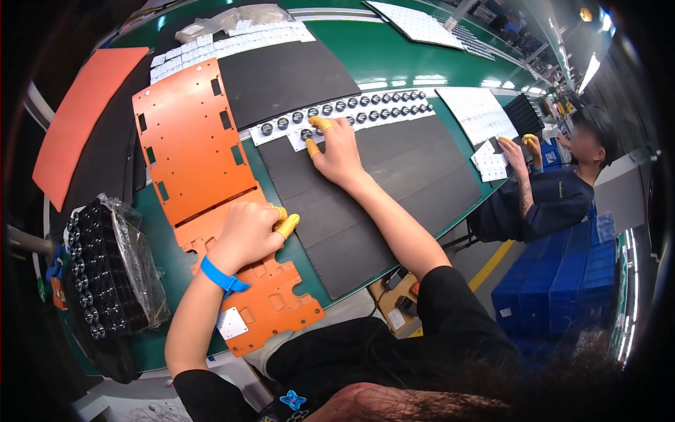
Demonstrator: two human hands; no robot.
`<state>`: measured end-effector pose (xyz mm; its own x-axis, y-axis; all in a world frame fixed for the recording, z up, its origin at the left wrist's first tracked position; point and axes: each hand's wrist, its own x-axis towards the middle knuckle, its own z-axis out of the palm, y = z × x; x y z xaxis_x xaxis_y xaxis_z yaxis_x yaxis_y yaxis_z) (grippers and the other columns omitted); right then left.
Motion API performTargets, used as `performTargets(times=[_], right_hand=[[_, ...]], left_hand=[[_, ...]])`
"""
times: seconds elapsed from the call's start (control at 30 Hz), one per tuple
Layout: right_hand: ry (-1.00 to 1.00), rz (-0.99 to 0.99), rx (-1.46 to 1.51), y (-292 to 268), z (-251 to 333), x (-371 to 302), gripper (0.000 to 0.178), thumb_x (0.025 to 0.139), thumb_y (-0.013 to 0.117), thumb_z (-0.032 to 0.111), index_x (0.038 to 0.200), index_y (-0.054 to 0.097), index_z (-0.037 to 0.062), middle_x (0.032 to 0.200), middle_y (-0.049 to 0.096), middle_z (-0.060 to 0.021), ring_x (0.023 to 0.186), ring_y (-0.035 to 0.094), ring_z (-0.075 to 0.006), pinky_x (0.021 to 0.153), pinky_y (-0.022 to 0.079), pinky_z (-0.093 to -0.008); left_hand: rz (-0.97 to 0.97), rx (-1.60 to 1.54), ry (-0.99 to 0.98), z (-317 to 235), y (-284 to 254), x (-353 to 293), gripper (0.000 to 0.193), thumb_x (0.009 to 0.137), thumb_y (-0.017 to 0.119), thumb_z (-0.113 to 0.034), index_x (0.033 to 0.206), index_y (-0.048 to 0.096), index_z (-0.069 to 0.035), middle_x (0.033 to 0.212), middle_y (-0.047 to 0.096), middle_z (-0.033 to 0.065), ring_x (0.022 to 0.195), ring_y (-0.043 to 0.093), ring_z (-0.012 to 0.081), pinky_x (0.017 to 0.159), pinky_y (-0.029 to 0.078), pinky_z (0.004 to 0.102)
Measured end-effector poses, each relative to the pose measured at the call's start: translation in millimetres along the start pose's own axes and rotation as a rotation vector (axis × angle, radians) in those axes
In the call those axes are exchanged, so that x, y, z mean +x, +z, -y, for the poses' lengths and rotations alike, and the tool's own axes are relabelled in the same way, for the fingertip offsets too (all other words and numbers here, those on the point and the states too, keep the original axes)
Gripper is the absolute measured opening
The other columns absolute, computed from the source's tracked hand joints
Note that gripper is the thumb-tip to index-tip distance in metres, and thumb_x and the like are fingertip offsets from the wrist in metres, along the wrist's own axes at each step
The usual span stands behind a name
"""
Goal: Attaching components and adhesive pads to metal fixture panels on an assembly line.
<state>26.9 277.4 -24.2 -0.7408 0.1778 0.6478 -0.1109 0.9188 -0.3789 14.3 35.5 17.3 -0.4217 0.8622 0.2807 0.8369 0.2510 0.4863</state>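
My right hand (pixel 337 149), with yellow finger cots on thumb and forefinger, reaches to the near row of round black parts on white cards. Its two fingertips bracket a round black part (pixel 307 133) at that row's left end. My left hand (pixel 254 228) hovers over the orange fixture board (pixel 204 148); its yellow-capped thumb and forefinger are pressed together, and anything between them is hidden. A blue band (pixel 223 276) circles the left wrist. Low on the orange board lies a white square card (pixel 231 323).
Dark foam mats (pixel 394 190) cover much of the green bench. A black tray (pixel 105 271) of round parts in clear film stands at left. White card sheets (pixel 228 46) lie at the back. At right, a co-worker (pixel 555 183) handles white cards near blue bins (pixel 548 288).
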Motion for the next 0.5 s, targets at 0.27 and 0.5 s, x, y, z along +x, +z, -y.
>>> performTargets(times=[0.27, 0.5], right_hand=[[0.000, 0.080, 0.001, 2.3, -5.2, -0.9, 0.042, 0.079, 0.070, 0.006, 0.120, 0.060, 0.0069, 0.103, 0.063, -0.0083, 0.099, 0.052, -0.0291, 0.088, 0.041, -0.0402], [0.002, 0.112, -0.007, 1.9, -6.8, -2.0, 0.041, 0.081, 0.068, 0.006, 0.121, 0.060, 0.0064, 0.102, 0.061, -0.0099, 0.101, 0.050, -0.0302, 0.089, 0.041, -0.0411]], left_hand=[[-0.022, -0.016, 0.008, -0.9, 0.1, 0.2, 0.028, 0.082, 0.073, -0.024, 0.065, 0.069, -0.002, 0.052, 0.057, 0.0122, 0.045, 0.053, 0.0289, 0.046, 0.041, 0.0384], [-0.017, -0.033, -0.027, -3.9, -0.7, 2.2, 0.024, 0.080, 0.072, -0.019, 0.063, 0.067, -0.003, 0.054, 0.056, 0.0122, 0.048, 0.054, 0.0289, 0.047, 0.041, 0.0388]])
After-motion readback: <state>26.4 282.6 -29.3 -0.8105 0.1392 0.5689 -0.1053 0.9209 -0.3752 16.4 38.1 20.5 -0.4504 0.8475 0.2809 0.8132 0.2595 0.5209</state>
